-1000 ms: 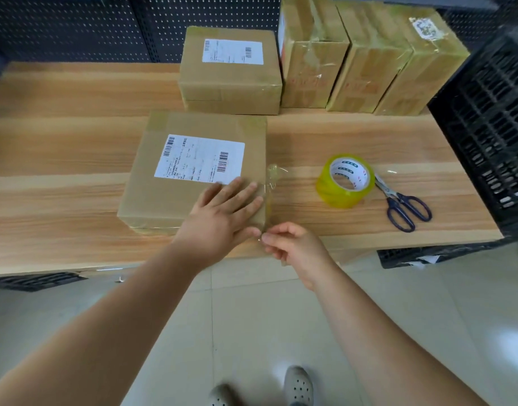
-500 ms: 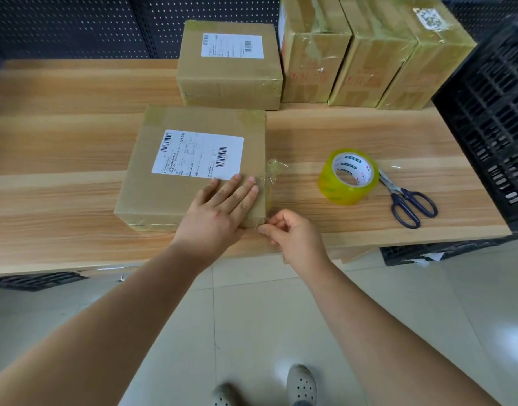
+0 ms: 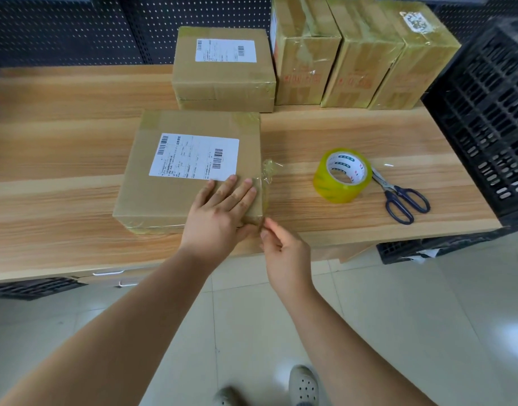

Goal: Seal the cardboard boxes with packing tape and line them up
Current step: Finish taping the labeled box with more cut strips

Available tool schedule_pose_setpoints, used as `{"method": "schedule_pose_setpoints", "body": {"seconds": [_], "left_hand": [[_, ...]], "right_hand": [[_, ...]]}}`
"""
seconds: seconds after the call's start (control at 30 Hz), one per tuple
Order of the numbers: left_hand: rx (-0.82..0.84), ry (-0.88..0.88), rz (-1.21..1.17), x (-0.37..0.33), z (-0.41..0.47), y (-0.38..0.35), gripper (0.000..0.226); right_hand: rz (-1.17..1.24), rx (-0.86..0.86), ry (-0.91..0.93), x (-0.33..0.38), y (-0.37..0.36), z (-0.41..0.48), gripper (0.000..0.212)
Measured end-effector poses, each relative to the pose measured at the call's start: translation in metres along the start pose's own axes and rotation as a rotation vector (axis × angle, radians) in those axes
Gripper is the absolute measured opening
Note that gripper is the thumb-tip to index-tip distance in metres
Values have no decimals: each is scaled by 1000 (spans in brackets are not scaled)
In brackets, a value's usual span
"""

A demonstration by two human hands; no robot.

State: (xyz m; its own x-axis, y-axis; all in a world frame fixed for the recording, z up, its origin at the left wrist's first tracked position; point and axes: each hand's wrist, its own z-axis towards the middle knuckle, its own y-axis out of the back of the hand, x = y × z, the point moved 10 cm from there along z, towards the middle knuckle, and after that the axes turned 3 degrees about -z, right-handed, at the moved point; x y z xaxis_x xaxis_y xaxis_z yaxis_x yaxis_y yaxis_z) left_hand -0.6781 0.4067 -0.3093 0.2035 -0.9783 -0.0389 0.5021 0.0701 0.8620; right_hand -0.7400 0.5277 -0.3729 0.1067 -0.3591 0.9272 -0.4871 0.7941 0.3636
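Box (image 3: 170,197) with the white label lies flat near the front edge of the table (image 3: 61,159), and I see the left hand (image 3: 219,212) spread open on its near right corner, fingers straight, pressing the top. The right hand (image 3: 284,250) is curled just beside that corner, thumb and forefinger pinching the end of the clear tape (image 3: 266,174) that crinkles up the box's right side. Tape roll (image 3: 342,175) and scissors (image 3: 398,197) lie side by side further right.

Blue-handled scissors (image 3: 388,186) lie on the wooden table (image 3: 61,148) near a black crate (image 3: 486,112).
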Motion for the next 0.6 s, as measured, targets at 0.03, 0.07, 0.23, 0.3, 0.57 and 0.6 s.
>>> {"method": "schedule_pose_setpoints", "body": {"seconds": [0.03, 0.07, 0.23, 0.3, 0.57, 0.6], "left_hand": [[24, -13, -3, -1, -1, -1, 55], [42, -23, -12, 0, -1, -2, 56], [76, 9, -53, 4, 0, 2, 53], [96, 4, -43, 4, 1, 2, 52], [199, 36, -58, 8, 3, -5, 60], [213, 36, -47, 8, 3, -6, 60]], "right_hand": [[-23, -7, 19, 4, -2, 0, 30], [-57, -13, 47, 8, -5, -1, 31], [-213, 39, 132, 17, -26, -11, 47], [-223, 80, 140, 16, -30, -14, 51], [-248, 79, 250, 40, -4, 15, 44], [-243, 78, 270, 43, -7, 15, 42]]}}
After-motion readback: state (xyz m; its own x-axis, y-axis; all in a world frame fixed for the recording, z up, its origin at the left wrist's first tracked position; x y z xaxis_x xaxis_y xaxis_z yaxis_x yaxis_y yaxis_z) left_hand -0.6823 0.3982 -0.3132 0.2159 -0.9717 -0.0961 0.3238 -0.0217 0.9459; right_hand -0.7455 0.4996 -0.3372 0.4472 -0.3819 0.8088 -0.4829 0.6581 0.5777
